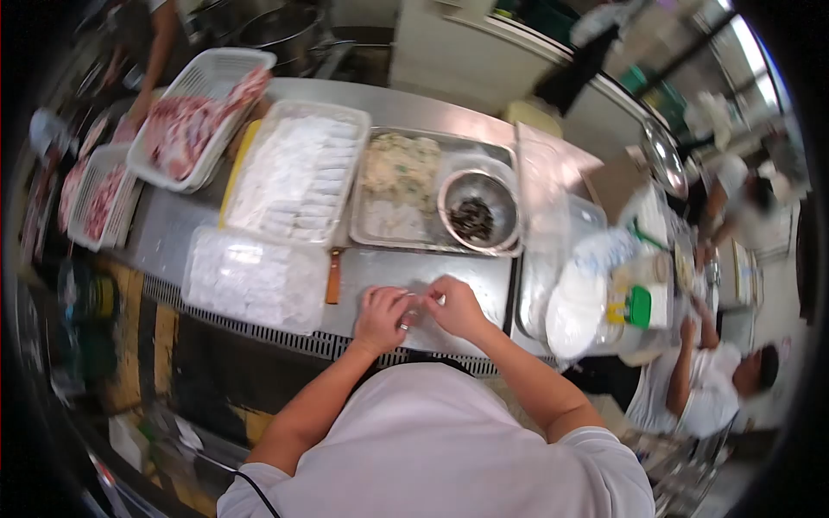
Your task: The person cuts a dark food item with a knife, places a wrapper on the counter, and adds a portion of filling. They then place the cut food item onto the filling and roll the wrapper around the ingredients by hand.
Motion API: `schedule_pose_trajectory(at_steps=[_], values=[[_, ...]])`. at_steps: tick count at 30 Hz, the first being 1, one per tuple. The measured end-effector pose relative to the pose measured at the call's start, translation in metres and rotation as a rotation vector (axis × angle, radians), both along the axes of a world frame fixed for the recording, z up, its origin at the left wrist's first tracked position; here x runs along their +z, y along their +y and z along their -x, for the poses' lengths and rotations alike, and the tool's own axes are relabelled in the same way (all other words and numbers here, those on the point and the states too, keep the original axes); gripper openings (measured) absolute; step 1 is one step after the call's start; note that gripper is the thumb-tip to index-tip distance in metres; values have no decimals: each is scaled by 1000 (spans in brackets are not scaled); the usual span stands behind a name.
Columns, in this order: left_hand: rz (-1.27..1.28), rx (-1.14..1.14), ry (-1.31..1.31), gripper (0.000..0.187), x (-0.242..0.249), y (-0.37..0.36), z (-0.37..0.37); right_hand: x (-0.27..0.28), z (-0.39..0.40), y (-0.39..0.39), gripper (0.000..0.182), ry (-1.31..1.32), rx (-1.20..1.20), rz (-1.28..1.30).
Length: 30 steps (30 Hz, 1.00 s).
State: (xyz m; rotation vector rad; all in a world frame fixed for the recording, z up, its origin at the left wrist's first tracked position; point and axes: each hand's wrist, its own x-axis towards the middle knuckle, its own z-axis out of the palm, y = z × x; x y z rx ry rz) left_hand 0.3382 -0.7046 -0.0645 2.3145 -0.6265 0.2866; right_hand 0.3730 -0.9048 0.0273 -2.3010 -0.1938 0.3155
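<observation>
My left hand [384,318] is low over the steel counter [466,281], its fingers curled inward. Beside it my right hand [454,307] has thumb and fingertips pinched together. Something small and pale seems to lie between the fingertips, too small to identify. Just beyond them sits a metal tray [358,239] with a pale, green-flecked filling [401,164] and white pieces in it. A steel bowl [509,200] of dark pieces [472,220] stands in the tray's right side. Left of my hands is a wooden handle [333,278].
A white tray [363,121] holds white rolls in rows and white powder. In front of it lies a plastic-covered box [255,281] of white pieces. Baskets [190,73] of raw meat are far left. Bags and a green-lidded container [637,306] crowd the right. People stand at both sides.
</observation>
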Motion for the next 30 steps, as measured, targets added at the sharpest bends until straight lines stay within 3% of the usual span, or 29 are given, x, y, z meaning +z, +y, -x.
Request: schedule_pose_trajectory(at_steps=[3, 7, 11, 14, 17, 20, 26, 30], values=[[29, -8, -17, 29, 5, -8, 0, -11, 61, -46, 16, 61, -230, 16], [67, -123, -31, 28, 20, -36, -2, -18, 116, -88, 12, -128, -477, 71], [93, -214, -9, 29, 26, -68, 1, -5, 142, -141, 14, -345, -726, 402], [91, -259, 6, 28, 23, -81, 5, -14, 156, -190, 22, -323, -762, 673], [79, -270, 10, 29, 23, -83, 9, -18, 165, -213, 27, -268, -730, 717], [60, -253, 38, 30, 24, -78, 11, -34, 166, -229, 25, -363, -771, 683], [55, -181, 44, 31, 20, -71, 15, -36, 160, -253, 16, -211, -827, 559], [53, -154, 39, 33, 19, -69, 16, -15, 147, -257, 19, -35, -1116, 160]])
